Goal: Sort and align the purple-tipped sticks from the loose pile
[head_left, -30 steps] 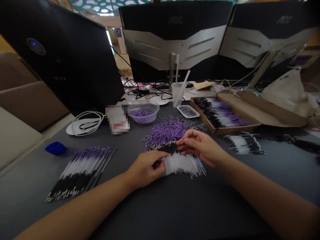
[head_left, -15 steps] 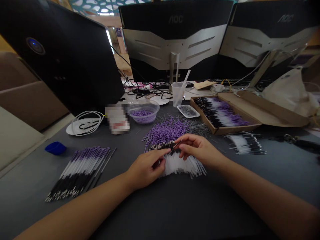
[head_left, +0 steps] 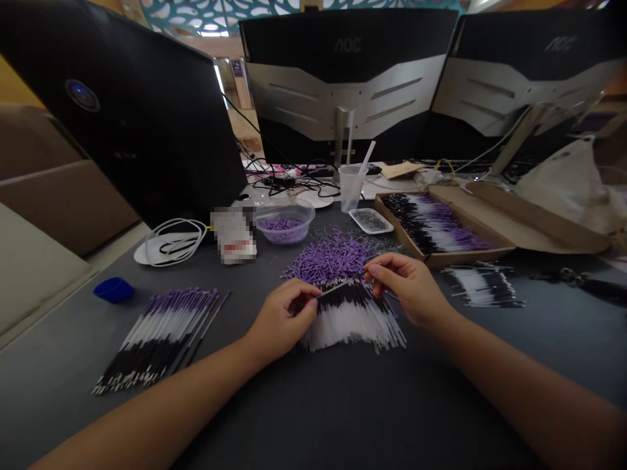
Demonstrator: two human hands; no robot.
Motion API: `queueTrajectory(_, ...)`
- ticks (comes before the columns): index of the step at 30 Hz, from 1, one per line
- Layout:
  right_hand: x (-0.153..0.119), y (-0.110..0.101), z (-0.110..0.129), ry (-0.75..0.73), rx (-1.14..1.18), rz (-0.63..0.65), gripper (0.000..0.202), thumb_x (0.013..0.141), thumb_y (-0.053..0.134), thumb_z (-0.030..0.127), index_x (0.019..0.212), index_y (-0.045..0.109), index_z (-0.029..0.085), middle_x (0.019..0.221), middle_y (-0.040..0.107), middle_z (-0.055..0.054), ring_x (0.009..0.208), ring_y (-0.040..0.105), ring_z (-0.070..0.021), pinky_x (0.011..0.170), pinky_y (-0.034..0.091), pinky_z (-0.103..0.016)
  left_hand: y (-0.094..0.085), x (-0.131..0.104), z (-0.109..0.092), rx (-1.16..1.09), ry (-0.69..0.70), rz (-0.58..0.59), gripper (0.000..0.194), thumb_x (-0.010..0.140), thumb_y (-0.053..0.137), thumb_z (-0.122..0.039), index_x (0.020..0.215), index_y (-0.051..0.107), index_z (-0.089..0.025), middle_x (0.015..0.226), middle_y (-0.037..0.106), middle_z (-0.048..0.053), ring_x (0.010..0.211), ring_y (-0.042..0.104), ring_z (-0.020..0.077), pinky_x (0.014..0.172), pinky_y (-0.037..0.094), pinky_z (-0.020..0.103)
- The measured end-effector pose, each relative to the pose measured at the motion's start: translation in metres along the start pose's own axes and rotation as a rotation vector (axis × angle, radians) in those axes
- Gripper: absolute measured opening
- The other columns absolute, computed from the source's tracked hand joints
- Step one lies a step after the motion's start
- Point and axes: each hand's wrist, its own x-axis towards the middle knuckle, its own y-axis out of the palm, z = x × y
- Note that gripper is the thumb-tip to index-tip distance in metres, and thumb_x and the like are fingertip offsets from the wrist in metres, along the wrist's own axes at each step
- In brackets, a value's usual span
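Observation:
My left hand (head_left: 287, 316) pinches one end of a thin grey stick (head_left: 334, 288), whose other end points up to the right. To its right, my right hand (head_left: 411, 287) has thumb and forefinger pressed together; a tiny grey tip shows there, too small to name. Between and below the hands lies a fanned row of black-and-white sticks (head_left: 350, 323) with pale metallic tips at the far end. Just beyond them spreads a loose heap of short purple pieces (head_left: 333, 253). At left, a row of longer sticks with purple ends (head_left: 161, 326) lies side by side.
Behind the heap stand a clear bowl of purple pieces (head_left: 289, 235), a small white tray (head_left: 371, 220) and a plastic cup (head_left: 350, 189). A cardboard box (head_left: 421, 256) of finished-looking sticks is at right, near another small bundle (head_left: 484, 285). A blue cup (head_left: 113, 290) sits far left.
My hands have moved apart, the right one shifting right and slightly up. The grey stick now shows in my left hand, and more of the black-and-white row is uncovered. The view has tilted slightly.

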Motion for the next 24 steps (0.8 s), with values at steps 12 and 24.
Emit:
queueTrajectory(12, -0.008, 0.006, -0.003, 0.048, -0.306, 0.276, 0.013, 0.076, 0.067, 0.030, 0.077, 0.065, 0.018, 0.065, 0.063, -0.001, 0.056, 0.058, -0.0112, 0.053, 0.048, -0.025, -0.019, 0.020, -0.009, -0.829, -0.430, -0.346, 0.028, 0.068, 0.073, -0.022, 0.090, 0.056, -0.018, 0.083, 0.068, 0.002, 0.065, 0.063, 0.0113, 0.060, 0.055, 0.026)
queueTrajectory(24, -0.011, 0.004, 0.000, -0.071, -0.521, 0.349, 0.015, 0.084, 0.058, 0.030, 0.081, 0.066, 0.018, 0.069, 0.063, -0.002, 0.061, 0.058, -0.0123, 0.055, 0.043, -0.024, -0.088, 0.041, -0.010, 0.190, -0.222, -0.258, 0.023, 0.076, 0.065, -0.026, 0.095, 0.068, -0.015, 0.074, 0.064, -0.001, 0.067, 0.055, 0.0100, 0.064, 0.042, 0.022)
